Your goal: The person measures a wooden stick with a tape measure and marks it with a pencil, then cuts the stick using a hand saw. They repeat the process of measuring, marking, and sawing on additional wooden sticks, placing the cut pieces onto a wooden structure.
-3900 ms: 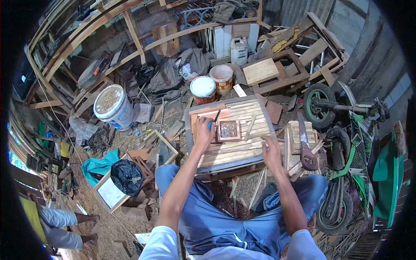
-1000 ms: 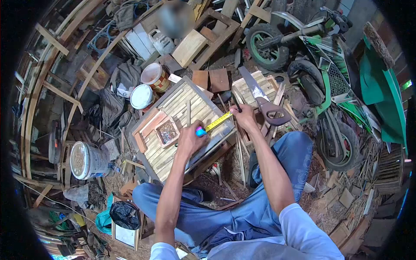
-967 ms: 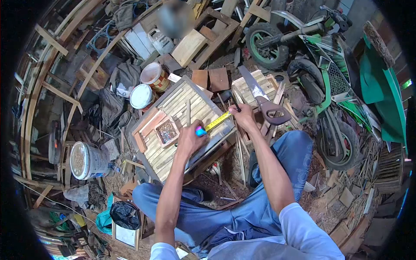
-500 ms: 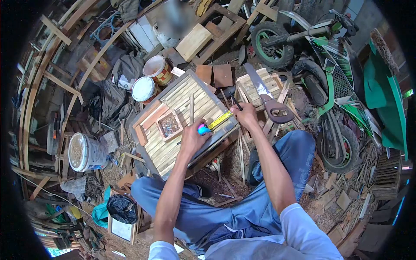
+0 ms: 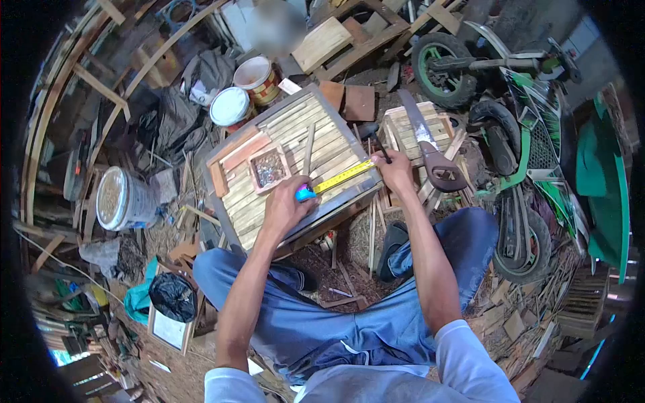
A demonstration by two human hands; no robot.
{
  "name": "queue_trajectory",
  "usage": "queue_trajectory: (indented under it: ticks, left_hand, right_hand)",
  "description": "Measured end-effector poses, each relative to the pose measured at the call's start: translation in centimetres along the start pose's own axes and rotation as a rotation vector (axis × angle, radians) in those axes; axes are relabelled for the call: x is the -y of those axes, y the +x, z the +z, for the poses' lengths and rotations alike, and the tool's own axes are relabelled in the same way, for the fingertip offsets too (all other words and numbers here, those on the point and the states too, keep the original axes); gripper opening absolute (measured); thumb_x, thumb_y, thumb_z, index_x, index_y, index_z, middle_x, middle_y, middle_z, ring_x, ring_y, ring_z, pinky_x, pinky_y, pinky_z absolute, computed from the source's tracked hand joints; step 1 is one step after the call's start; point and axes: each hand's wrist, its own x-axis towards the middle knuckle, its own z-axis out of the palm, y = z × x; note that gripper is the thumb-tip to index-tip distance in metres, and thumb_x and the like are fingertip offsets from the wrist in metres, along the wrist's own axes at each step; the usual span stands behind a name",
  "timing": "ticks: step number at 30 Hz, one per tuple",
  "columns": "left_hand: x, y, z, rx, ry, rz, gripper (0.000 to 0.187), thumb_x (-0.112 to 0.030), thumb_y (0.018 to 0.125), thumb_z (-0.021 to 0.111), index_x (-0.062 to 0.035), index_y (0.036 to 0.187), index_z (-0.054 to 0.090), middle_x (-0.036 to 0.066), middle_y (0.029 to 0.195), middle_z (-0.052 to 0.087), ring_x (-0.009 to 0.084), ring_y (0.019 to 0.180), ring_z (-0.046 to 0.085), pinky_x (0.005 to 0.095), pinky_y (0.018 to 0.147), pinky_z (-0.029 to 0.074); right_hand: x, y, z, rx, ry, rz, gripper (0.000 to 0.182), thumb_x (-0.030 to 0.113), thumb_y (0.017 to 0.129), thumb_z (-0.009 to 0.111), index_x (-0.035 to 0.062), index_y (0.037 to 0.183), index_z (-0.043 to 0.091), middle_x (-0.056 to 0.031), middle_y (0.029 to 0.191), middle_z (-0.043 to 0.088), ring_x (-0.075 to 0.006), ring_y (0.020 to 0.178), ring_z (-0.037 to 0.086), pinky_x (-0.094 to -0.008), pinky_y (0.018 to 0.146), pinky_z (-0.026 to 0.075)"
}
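A tape measure (image 5: 306,193) with a blue and pink case sits in my left hand (image 5: 285,205), whose fingers are closed round it near the front edge of a low slatted wooden table (image 5: 322,127). Its yellow blade (image 5: 344,174) runs out to the right across the slats, longer than the case. My right hand (image 5: 395,169) is closed at the blade's far end, by the table's right edge. A thin black pen-like stick (image 5: 382,149) also pokes up from those fingers. Left of my left hand is a small wooden box (image 5: 270,169) of nails or screws.
A handsaw (image 5: 437,161) lies on a small slatted stand to the right. Wood strips (image 5: 247,149) lie along the table's left side, and a loose stick (image 5: 309,149) in its middle. Buckets (image 5: 230,106) stand beyond; a green motorbike (image 5: 531,141) is at right. Offcuts litter the floor.
The hands have drawn farther apart, and more yellow blade shows between them. My right hand stays at the blade's end. The whole view has shifted slightly.
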Motion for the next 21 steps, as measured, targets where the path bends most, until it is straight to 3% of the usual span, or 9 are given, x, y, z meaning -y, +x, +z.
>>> queue_trajectory:
  ticks: [2,5,6,8,11,16,21]
  left_hand:
    - [0.0,-0.5,-0.9,0.043,0.075,-0.033,0.04,-0.017,0.068,0.079,-0.0076,0.103,0.064,0.014,0.09,0.067,0.035,0.087,0.065,0.0435,0.076,0.051]
    - [0.9,-1.5,-1.7,0.031,0.102,-0.025,0.038,-0.017,0.069,0.078,-0.0079,0.102,0.062,0.013,0.09,0.066,0.0345,0.085,0.064,0.0437,0.073,0.051]
    - [1.2,-1.5,-1.9,0.01,0.103,-0.012,0.035,-0.017,0.07,0.078,-0.0076,0.099,0.061,0.012,0.09,0.065,0.0345,0.085,0.063,0.0445,0.072,0.05]
    - [1.1,-1.5,-2.0,-0.01,0.096,0.001,0.029,-0.017,0.072,0.076,-0.0073,0.094,0.059,0.011,0.089,0.064,0.0341,0.084,0.063,0.0449,0.072,0.05]
    - [1.4,-1.3,-1.6,-0.007,0.154,-0.007,0.037,-0.019,0.071,0.078,-0.0086,0.104,0.063,0.012,0.09,0.065,0.0338,0.085,0.064,0.0421,0.073,0.051]
    - [1.4,-1.0,-1.4,-0.021,0.131,-0.059,0.038,-0.027,0.069,0.082,-0.0075,0.098,0.065,0.011,0.089,0.066,0.0319,0.084,0.064,0.0407,0.072,0.051]
    - [2.3,-1.1,-0.4,-0.066,0.099,0.032,0.028,-0.02,0.073,0.077,-0.0091,0.099,0.071,0.006,0.093,0.066,0.0297,0.085,0.063,0.0414,0.073,0.052]
  right_hand:
    - [-1.1,0.5,0.3,0.02,0.015,-0.022,0.016,0.014,0.085,0.071,0.0026,0.096,0.072,-0.0038,0.08,0.07,-0.01,0.073,0.062,-0.0274,0.07,0.049]
    - [-2.6,1.2,0.7,-0.021,0.011,-0.053,0.021,0.023,0.081,0.073,0.008,0.096,0.074,-0.0163,0.082,0.071,-0.0256,0.077,0.068,-0.0366,0.074,0.05]
    - [-1.9,0.9,0.4,0.008,0.024,-0.021,0.019,0.022,0.082,0.073,0.0084,0.096,0.074,-0.0162,0.084,0.071,-0.0262,0.079,0.068,-0.0368,0.075,0.05]
    - [-2.4,1.1,0.8,0.004,0.057,-0.055,0.018,0.02,0.084,0.072,0.0067,0.095,0.073,-0.0155,0.082,0.07,-0.0243,0.077,0.067,-0.0363,0.074,0.049]
    - [-2.6,1.2,0.9,0.007,0.1,-0.082,0.018,0.019,0.084,0.071,0.005,0.094,0.072,-0.012,0.077,0.068,-0.0207,0.073,0.064,-0.0345,0.071,0.048]
    - [-2.4,1.4,0.4,0.039,0.018,-0.06,0.017,0.018,0.085,0.07,0.0049,0.096,0.072,-0.0077,0.076,0.067,-0.0162,0.071,0.061,-0.0317,0.068,0.047]
    - [-0.9,0.8,-0.3,0.069,-0.019,-0.004,0.022,0.019,0.085,0.07,0.0049,0.101,0.072,-0.0083,0.082,0.07,-0.0169,0.075,0.062,-0.0314,0.072,0.048]
